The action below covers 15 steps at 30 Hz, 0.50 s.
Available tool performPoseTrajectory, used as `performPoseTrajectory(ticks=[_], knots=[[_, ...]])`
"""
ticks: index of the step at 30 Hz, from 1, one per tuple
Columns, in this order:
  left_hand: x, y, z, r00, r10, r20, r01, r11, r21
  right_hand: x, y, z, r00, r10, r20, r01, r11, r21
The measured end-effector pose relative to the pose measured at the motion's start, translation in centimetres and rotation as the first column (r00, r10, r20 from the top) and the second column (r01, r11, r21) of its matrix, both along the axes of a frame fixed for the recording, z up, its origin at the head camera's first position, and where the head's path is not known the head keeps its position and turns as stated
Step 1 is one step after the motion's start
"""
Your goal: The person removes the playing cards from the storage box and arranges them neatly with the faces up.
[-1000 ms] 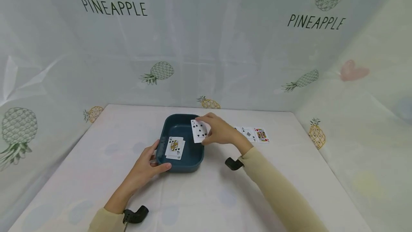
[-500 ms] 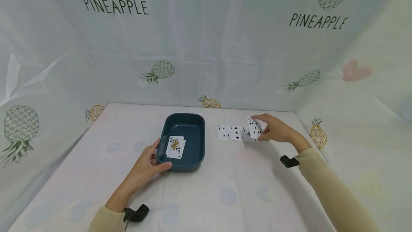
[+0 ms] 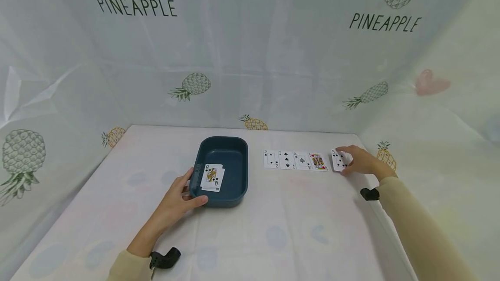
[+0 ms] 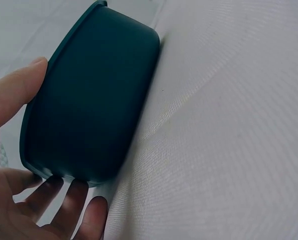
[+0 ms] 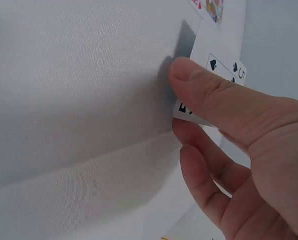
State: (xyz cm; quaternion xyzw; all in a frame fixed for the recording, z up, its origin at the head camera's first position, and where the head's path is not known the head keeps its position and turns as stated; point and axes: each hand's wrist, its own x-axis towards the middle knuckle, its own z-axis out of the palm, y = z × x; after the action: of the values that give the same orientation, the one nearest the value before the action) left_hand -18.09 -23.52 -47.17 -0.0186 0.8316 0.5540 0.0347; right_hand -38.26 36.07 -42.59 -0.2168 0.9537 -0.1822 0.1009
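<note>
My right hand [image 3: 363,160] pinches a playing card, the five of spades [image 3: 337,161], by its right edge. In the right wrist view the thumb lies across the face of the five of spades [image 5: 208,47], and the card is tilted just above the cloth. To its left lies a face-up row: a black two [image 3: 271,159], a three of clubs [image 3: 287,160], an ace of spades [image 3: 302,161] and a king of hearts [image 3: 318,162]. My left hand [image 3: 177,196] holds the dark teal bin [image 3: 243,172] at its near left corner, thumb at the near rim, fingers along the side.
Inside the bin a queen card [image 3: 211,176] lies on top of at least one other card, near the left wall. A white patterned cloth covers the table [image 3: 281,220]. Hanging sheets [image 3: 273,55] with pineapple prints close off the back and sides.
My right hand has carried the five of spades from over the bin rightward past the row, and lowered it beside the king. My left hand has stayed on the bin.
</note>
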Motion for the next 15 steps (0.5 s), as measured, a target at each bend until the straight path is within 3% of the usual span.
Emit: performPoseTrajectory(ticks=[10, 15], knots=[[-0.1, -0.1, -0.4, 1.0, -0.001, -0.008, 0.001, 1.0, -0.005, -1.7, -0.8, -0.5, 0.999, 0.019, 0.027, -0.022, 0.993, 0.119], [0.1, -0.2, -0.3, 1.0, -0.003, -0.013, 0.003, 1.0, -0.022, -1.8, -1.7, -0.2, 0.997, 0.002, 0.076, -0.014, 0.987, 0.158]])
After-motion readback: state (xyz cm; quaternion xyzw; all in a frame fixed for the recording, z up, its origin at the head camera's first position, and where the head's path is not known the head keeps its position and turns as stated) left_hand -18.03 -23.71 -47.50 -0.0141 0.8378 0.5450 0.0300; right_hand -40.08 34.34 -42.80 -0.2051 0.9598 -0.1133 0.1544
